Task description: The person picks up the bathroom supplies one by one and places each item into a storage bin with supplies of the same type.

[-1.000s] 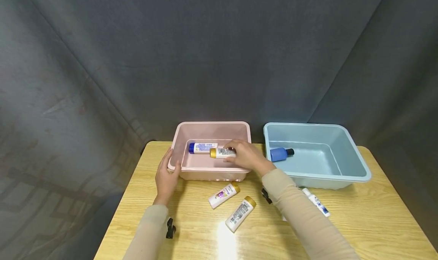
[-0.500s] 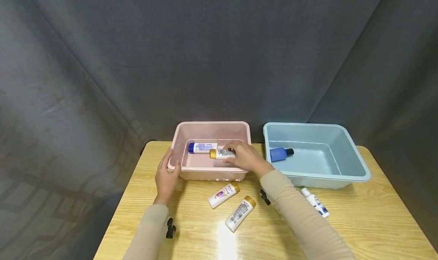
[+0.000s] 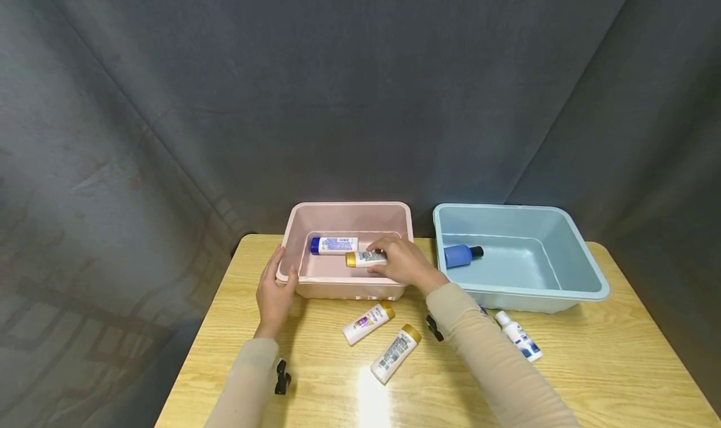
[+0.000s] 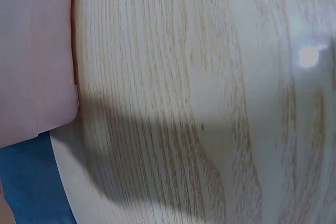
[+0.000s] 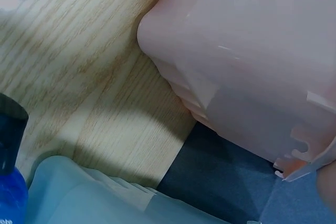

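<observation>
My right hand [image 3: 404, 260] reaches into the pink bin [image 3: 349, 288] and grips a white bottle with a gold cap [image 3: 360, 259], lying level with the cap to the left. Just behind it in the bin lies a white bottle with a dark blue cap [image 3: 335, 246]. My left hand [image 3: 275, 300] rests at the bin's front left corner, fingers extended along the left rim and thumb at the front rim. Only a sliver of skin shows at the lower left of the left wrist view. The bottle being held is outside the right wrist view.
Two gold-capped white bottles, one with a purple label [image 3: 367, 323] and one larger [image 3: 396, 354], lie before the pink bin. A light blue bin [image 3: 518, 298] holds a blue bottle [image 3: 459, 256]. A white bottle [image 3: 519, 336] and a dark-capped blue bottle [image 5: 11, 192] lie nearby.
My right hand has shifted slightly toward the near side of the pink bin with the gold-capped bottle. The left hand stays at the corner. The right sleeve has drawn slightly left.
</observation>
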Tool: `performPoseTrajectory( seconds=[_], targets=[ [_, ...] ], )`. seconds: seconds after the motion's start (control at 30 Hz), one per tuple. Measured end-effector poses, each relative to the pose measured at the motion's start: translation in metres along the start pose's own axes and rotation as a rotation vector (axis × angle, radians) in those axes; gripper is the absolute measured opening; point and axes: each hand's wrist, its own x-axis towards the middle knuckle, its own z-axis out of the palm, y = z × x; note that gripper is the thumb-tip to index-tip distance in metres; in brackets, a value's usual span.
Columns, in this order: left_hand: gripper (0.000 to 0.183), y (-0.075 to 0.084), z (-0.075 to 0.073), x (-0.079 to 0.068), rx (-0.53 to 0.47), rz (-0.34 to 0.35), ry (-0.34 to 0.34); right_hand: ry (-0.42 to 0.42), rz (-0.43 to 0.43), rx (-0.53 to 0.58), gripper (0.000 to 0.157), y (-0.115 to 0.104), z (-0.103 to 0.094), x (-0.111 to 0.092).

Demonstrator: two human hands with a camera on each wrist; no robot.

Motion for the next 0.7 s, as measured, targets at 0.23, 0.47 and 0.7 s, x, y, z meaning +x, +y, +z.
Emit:
performPoseTrajectory(
  seconds=[0.23,0.47,0.7],
  targets=[
    [0.052,0.0001,0.0015,-0.0008,-0.009,0.01,0.019,0.0,-0.004,-0.03,0.045,0.0,-0.0002,-0.0009],
    [0.052,0.0024,0.0027,-0.0038,-0.021,-0.007,0.022,-0.011,0.003,-0.031,0.043,0.0002,-0.0005,-0.003],
    [0.052,0.0034,0.0045,-0.0037,-0.035,0.008,0.04,0.0,0.007,-0.025,0.04,0.0012,0.0,-0.0028]
  ],
)
